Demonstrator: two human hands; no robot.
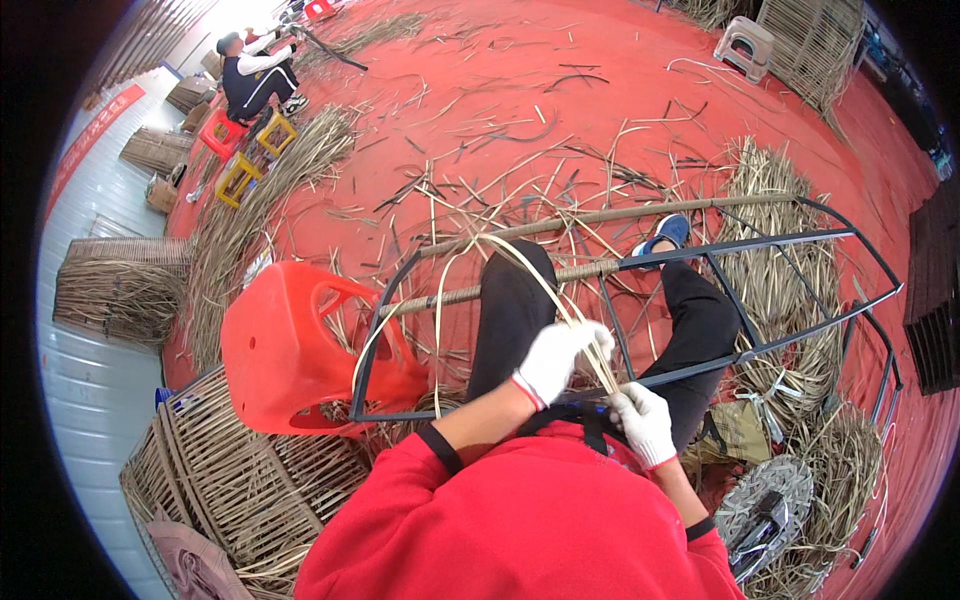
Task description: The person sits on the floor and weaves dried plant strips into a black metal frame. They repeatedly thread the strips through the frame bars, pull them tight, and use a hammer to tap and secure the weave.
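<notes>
A long dark metal frame (790, 238) lies across my legs, and two of its bars are partly wrapped in tan woven strip (630, 214). Several pale cane strips (601, 370) run from the upper wrapped bar down to my hands. My left hand (562, 362), in a white glove, closes round them between my knees. Lower and to the right, my right hand (643, 424), gloved too, pinches the same strips close to my waist. Other loose strip ends loop over the frame's left end. The fingers' undersides are partly hidden.
A red plastic stool (270, 345) stands at my left by a slatted woven panel (230, 460). Cane bundles (780, 300) lie at the right, with a grey coil (768, 510) below. Offcuts litter the red floor (620, 90). A person (258, 75) sits far left near yellow stools (238, 180).
</notes>
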